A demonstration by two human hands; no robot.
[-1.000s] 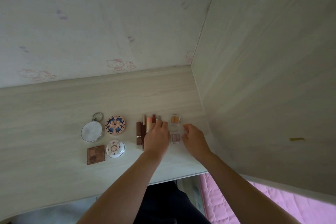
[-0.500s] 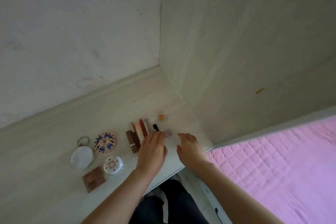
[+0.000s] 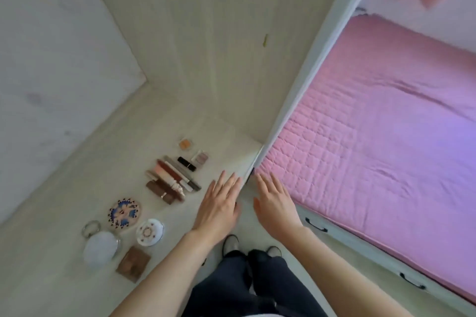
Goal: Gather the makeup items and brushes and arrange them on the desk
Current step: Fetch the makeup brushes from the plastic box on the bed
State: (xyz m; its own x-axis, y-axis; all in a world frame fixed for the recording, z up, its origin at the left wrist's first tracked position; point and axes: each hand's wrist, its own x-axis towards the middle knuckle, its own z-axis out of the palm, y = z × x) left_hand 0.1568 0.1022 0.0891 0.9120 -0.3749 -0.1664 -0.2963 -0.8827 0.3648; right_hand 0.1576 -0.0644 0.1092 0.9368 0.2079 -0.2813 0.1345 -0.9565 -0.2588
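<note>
Both forearms are bare to where they leave the bottom of the view, with no sleeve in sight. The left hand [image 3: 219, 207] and right hand [image 3: 277, 204] carry no rings, watch or bracelet that can be made out. Below them hang dark navy trousers [image 3: 247, 288], loose at the leg. Their hems fall over grey, round-toed shoes [image 3: 230, 244], one under each leg. A pale sliver of clothing shows at the bottom edge.

Single head-worn wide-angle view, looking steeply down and forward from standing height. Tilted frame: counter [image 3: 64, 252] lower left, bed [image 3: 386, 136] right, both forearms close in at bottom. No second view.
</note>
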